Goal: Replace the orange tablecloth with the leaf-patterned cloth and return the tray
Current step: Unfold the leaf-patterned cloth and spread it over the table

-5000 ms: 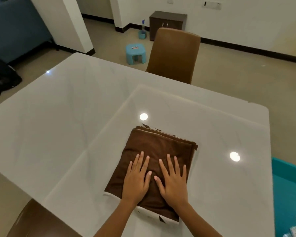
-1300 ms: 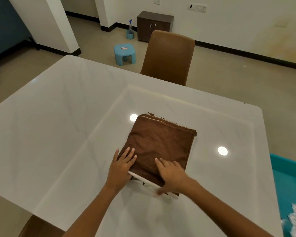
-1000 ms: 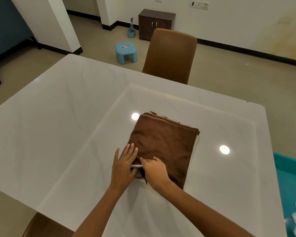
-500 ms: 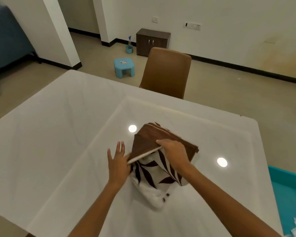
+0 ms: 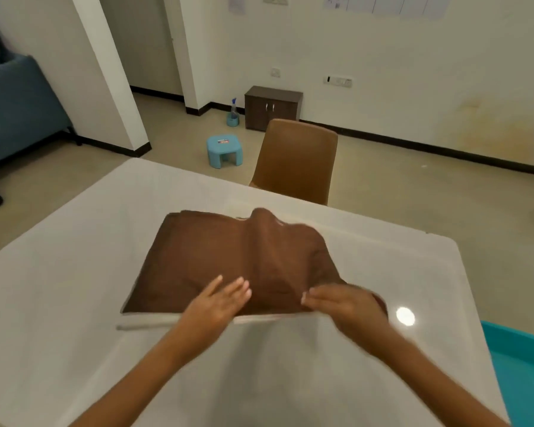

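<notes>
The leaf-patterned cloth (image 5: 216, 260) lies partly unfolded on the white table (image 5: 59, 303), brown side up with a white hem along its near edge. A ridge runs up its right half. My left hand (image 5: 219, 300) rests flat on the cloth's near middle, fingers spread. My right hand (image 5: 342, 303) is at the cloth's near right edge and seems to pinch a fold there; motion blur hides the grip. No orange tablecloth is in view.
A brown chair (image 5: 296, 161) stands at the table's far side. A teal tray or tub (image 5: 518, 365) sits past the table's right edge. On the floor beyond are a small blue stool (image 5: 224, 149), a spray bottle (image 5: 232, 114) and a dark cabinet (image 5: 272, 107). A blue sofa (image 5: 10, 103) is at far left.
The folded cloth has been opened one fold wider and now covers about twice the area. My hands moved apart along its near edge, and the leaf pattern seen half a second ago is hidden again.
</notes>
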{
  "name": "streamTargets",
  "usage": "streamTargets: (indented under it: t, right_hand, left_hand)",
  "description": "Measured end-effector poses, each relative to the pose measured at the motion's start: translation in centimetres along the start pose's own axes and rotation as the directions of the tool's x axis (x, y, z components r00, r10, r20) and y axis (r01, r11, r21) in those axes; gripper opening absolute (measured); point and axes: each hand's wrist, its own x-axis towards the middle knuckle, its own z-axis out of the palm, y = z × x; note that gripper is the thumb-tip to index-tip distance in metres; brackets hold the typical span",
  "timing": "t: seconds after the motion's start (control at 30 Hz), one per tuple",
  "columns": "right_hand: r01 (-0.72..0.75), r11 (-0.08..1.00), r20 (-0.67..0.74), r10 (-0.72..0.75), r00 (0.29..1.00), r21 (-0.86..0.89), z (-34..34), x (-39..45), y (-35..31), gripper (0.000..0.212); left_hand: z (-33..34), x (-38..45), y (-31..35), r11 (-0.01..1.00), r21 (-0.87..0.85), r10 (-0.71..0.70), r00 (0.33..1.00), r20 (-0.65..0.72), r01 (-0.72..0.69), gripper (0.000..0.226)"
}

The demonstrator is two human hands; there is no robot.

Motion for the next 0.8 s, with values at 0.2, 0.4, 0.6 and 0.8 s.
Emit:
streamTargets:
  t: [0.2,0.4,0.6,0.8]
  right_hand:
    - [-0.177,0.984,0.446,0.145,0.883,0.031,10.7,-6.9,-1.3,0.057]
    - [-0.51,0.846,0.235,0.534,0.813,-0.155,16.1,-8.4,1.4,0.06]
    - [-0.552,0.816,0.217,0.578,0.787,-0.172,17.6,-9.2,1.4,0.062]
    - [-0.606,0.771,0.142,0.633,0.761,-0.195,18.9,-7.8,0.5,0.061]
  left_hand:
    - [7.2,-6.0,5.1,0.797,-0.245,-0.39,0.781,0.488,0.551,0.098]
    - [10.7,-4.6,6.8,0.551,-0.145,-0.678,0.542,0.497,0.822,0.08]
    - [12.2,-5.0,6.2,0.576,-0.125,-0.716,0.573,0.4,0.808,0.076]
    - [13.6,-4.5,3.1,0.648,-0.136,-0.673,0.647,0.358,0.749,0.076]
